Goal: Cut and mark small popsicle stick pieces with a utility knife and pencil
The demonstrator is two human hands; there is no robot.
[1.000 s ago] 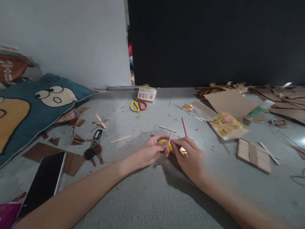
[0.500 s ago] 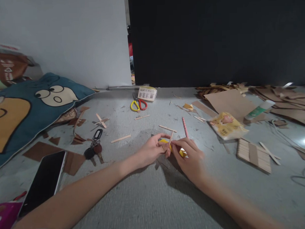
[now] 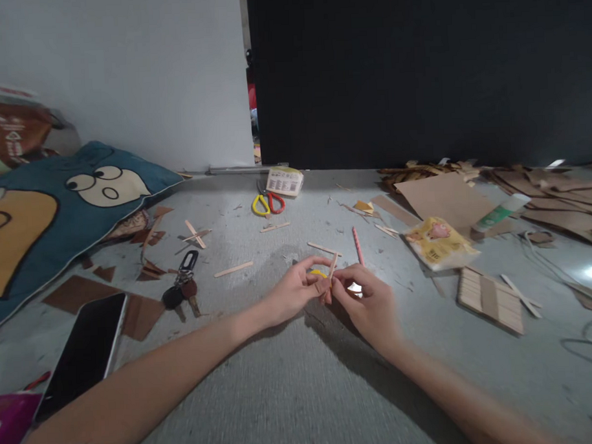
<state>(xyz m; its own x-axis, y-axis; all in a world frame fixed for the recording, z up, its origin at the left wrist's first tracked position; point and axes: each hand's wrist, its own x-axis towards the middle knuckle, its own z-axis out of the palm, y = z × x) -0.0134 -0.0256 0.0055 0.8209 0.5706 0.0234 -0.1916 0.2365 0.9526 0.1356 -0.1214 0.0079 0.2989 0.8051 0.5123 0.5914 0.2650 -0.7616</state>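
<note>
My left hand (image 3: pixel 295 291) and my right hand (image 3: pixel 368 305) meet over the grey floor, fingertips touching. Between them they pinch a thin wooden stick (image 3: pixel 331 267) that stands tilted upward. A yellow utility knife (image 3: pixel 318 273) shows as a small yellow sliver behind my left fingers, and a bright glint lies under my right hand; which hand grips it is unclear. A pink pencil (image 3: pixel 358 246) lies just beyond my right hand, and a loose wooden stick (image 3: pixel 324 249) lies just past both hands.
Yellow-and-red scissors (image 3: pixel 267 203) and a small box (image 3: pixel 285 181) lie at the back. Keys (image 3: pixel 182 286) and a phone (image 3: pixel 82 353) are left, beside a blue cushion (image 3: pixel 57 211). A yellow packet (image 3: pixel 437 241), a glued stick panel (image 3: pixel 490 299), a glue bottle (image 3: pixel 500 212) and cardboard scraps (image 3: pixel 542 194) are right.
The hands have closed in on each other. The yellow knife, plainly showing under my right hand before, is now mostly hidden. The stick stays pinched between the fingertips.
</note>
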